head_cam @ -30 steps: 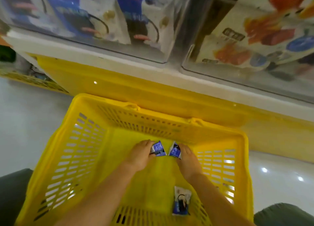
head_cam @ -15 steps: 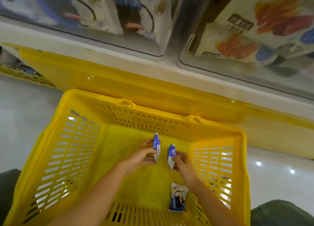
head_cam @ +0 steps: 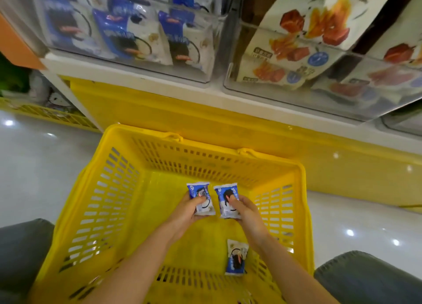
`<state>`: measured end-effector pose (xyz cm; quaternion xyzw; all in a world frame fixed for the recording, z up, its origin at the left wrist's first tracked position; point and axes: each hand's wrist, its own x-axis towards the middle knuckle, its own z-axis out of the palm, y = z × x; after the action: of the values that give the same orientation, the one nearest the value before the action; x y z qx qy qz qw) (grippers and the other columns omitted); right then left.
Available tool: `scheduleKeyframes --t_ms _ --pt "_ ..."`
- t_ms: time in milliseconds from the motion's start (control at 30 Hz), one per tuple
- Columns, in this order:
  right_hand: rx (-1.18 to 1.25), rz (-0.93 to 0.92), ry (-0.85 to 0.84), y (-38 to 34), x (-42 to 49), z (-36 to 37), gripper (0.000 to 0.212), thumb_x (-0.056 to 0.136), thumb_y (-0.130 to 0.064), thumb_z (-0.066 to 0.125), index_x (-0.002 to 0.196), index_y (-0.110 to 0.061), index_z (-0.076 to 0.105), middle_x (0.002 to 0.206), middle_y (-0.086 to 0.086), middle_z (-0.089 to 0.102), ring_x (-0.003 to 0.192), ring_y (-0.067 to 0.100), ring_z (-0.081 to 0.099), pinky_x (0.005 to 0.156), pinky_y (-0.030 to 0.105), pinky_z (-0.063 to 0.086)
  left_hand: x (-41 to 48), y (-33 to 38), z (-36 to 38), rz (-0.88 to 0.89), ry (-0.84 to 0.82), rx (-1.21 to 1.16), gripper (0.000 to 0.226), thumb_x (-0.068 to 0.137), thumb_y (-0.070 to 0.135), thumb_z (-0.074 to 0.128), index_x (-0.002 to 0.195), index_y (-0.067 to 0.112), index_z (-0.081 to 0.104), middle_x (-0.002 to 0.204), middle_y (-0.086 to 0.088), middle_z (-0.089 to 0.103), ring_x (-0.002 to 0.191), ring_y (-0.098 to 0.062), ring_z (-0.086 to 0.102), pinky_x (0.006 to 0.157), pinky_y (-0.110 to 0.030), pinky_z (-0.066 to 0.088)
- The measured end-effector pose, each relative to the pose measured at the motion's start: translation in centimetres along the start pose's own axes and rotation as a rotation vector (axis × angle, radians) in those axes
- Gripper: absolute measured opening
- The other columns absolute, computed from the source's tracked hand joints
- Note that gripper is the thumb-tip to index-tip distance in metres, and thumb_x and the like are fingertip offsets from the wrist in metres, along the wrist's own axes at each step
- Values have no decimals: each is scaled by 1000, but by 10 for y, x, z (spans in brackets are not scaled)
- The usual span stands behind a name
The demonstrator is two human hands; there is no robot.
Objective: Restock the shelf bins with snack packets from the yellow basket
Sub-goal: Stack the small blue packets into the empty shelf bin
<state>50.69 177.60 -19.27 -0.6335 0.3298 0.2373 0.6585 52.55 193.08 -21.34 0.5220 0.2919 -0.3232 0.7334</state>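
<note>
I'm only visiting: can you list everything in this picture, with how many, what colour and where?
basket: one, yellow, on the floor before the shelf
left packet: one, blue and white, held over the basket floor
right packet: one, blue and white, held beside it
loose packet: one, blue and white, lying on the basket floor, near side
left bin: one, clear, on the shelf, holding several blue and white packets
right bin: one, clear, next to it, holding cream packs with red-orange pictures
shelf base: one, yellow, behind the basket
floor: glossy white
knees: two, grey, bottom corners
left grip: the left hand, holds the left packet
right grip: the right hand, holds the right packet
</note>
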Motion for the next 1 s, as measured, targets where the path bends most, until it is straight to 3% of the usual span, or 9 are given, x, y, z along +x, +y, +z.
scheduleKeyframes --t_ms 133,300,367,433,533,667,767,900,1000 --pt "141 -86 -132 -6 -16 9 22 92 -21 53 96 -5 67 95 11 71 89 22 66 81 34 51 -15 -3 11 43 -113 -40 31 94 28 47 120 14 53 112 -11 66 93 -23 65 77 -36 51" --pt "-150 -230 43 3 -15 24 16 94 -20 53 82 -17 63 82 -5 63 81 12 58 63 7 44 -25 -9 15 107 -99 52 44 84 22 63 124 9 52 111 -14 67 102 -25 64 93 -41 50" --pt "-335 -276 144 15 -6 13 16 96 -20 50 90 -15 64 91 -5 62 82 6 54 62 2 38 -23 -10 4 91 -39 78 43 85 18 64 125 9 51 113 -14 66 105 -26 63 99 -46 45" --pt "-642 -262 179 36 8 -5 18 96 -15 50 108 -9 62 112 5 60 91 12 55 69 6 39 -20 -10 -8 63 -25 88 43 84 20 64 124 10 51 115 -13 65 107 -26 62 101 -47 43" --pt "-1056 -32 -18 76 24 -30 38 94 -10 52 131 -9 46 137 10 44 119 23 50 93 24 41 -17 -9 -23 41 -34 102 46 83 22 65 123 7 52 118 -14 64 109 -26 61 102 -47 42" --pt "-1401 70 -162 100 30 -39 55 90 -19 59 139 -17 34 142 6 36 128 24 40 103 29 37 -13 -11 -35 38 -52 56 55 75 28 68 125 11 51 118 -12 64 108 -25 62 101 -45 43" --pt "-1508 89 -229 101 32 -37 54 87 -27 63 134 -17 40 135 7 46 123 24 45 99 30 39 -10 -13 -39 36 -73 11 57 72 29 69 125 16 52 117 -8 65 107 -23 63 100 -44 44" --pt "-1581 110 -284 94 31 -36 29 86 -32 64 110 -17 57 119 8 59 103 19 56 76 25 41 -8 -13 -38 13 -43 -96 61 66 27 68 124 17 52 120 -12 63 106 -25 63 101 -46 43" --pt "-1571 88 -275 79 27 -35 35 87 -32 64 117 -15 56 122 8 55 108 21 54 83 28 44 -12 -7 -36 -5 -23 -145 64 69 24 67 129 9 48 113 -19 65 92 -18 68 90 -37 51"
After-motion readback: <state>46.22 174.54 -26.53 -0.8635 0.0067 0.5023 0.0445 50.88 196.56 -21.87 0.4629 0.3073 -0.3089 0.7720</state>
